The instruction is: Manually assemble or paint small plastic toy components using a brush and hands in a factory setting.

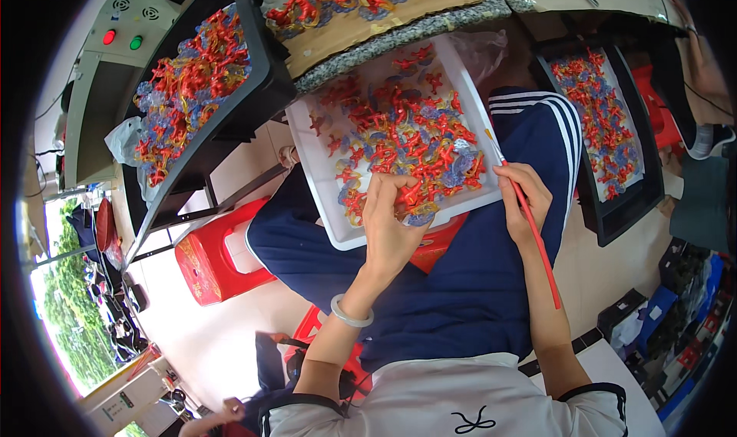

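Observation:
A white plastic tray [463, 72] rests across my lap, holding many small figures [407, 122] in red, clear blue and amber yellow. Over its near edge is my left hand [390, 226], its fingers bent closed round one of these small coloured figures [419, 216]. The fingers partly hide that piece. At the tray's right side my right hand [526, 199] grips a slim paintbrush [542, 254] with a red handle. The brush's bristle end points up and away, beside the tray's right wall, apart from the left hand's figure.
A black tray [270, 61] of similar figures stands left; another black tray [655, 195] is at right. Ahead is a granite-edged table [399, 34] with cardboard and more figures. A red stool [201, 262] stands left, near a control box [127, 24]. Another person's arm [708, 72] shows far right.

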Demonstrator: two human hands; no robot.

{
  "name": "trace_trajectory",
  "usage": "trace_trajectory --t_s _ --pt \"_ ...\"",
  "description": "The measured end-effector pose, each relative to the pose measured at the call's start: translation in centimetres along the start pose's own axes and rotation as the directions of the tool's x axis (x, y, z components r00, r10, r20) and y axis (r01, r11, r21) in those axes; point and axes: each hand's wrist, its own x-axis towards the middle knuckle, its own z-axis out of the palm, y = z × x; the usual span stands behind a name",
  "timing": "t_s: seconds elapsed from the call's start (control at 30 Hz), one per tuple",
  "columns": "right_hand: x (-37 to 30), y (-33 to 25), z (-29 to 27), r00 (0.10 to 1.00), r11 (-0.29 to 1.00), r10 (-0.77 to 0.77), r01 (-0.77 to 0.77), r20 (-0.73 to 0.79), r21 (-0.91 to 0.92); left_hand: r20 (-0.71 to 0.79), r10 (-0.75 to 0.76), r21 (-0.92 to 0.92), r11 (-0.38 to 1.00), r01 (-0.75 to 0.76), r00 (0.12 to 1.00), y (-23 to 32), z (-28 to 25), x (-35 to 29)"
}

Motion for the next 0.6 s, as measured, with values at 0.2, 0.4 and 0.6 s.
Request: trace_trajectory --t_s 0.2,0.4,0.6 --pt "-0.2 0.0 0.0 0.999 0.999 0.040 -0.041 0.034 0.030 -0.017 -0.039 0.018 0.999 0.040 0.999 0.3 0.5 0.3" --pt "-0.9 -3.6 0.1 0.903 0.734 0.363 -0.429 0.229 0.527 -0.067 -0.027 0.027 0.999 0.029 0.997 -0.6 -0.4 -0.3" --pt "1.5 -6.3 2.0 0.887 0.866 0.111 -0.307 0.448 0.394 0.003 -0.117 -0.007 0.993 0.117 0.993 -0.1 -1.1 -1.1"
